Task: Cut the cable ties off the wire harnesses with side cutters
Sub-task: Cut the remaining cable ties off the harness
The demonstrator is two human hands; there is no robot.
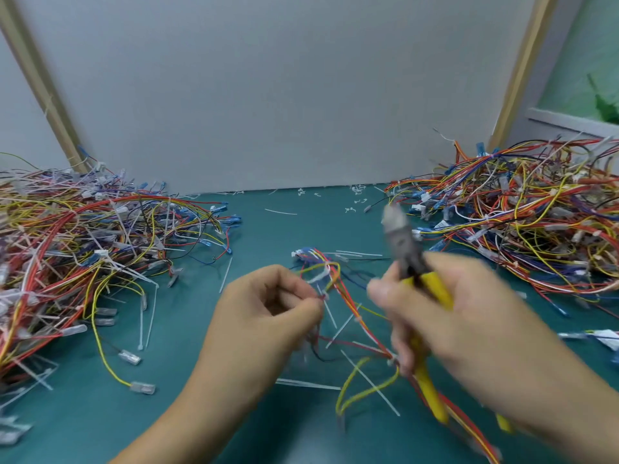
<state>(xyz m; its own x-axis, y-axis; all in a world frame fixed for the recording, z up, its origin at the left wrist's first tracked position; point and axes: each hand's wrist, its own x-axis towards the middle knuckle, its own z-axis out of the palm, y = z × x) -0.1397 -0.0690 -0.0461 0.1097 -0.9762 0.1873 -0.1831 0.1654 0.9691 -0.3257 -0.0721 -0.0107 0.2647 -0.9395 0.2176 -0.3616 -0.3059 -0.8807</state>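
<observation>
Wires in the harness (348, 306) being worked are thin, light and limp, so I judge they will sag and swing wherever they are not held. Taking hold close beside a tie should keep the bundle steady for the blades. The left hand (264, 306) does just that, thumb and fingertips pinching a few strands, with the rest of the harness fanning away beyond and below the pinch onto the green mat (268, 229). A white cable tie (318, 277) wraps the strands just beyond that pinch; it looks like stiff plastic, likely to snap cleanly and flick away. The right hand (469, 323) is wrapped round the yellow handles of the side cutters (403, 249), whose blurred head points up and away, beyond the tie and to the right of the pinch, not on it. Whether the blades stand apart or closed is lost in the blur. Cut ties (371, 386) lie under the hands, while the left heap (83, 249) and right heap (519, 222) of harnesses sit well out to either side.
</observation>
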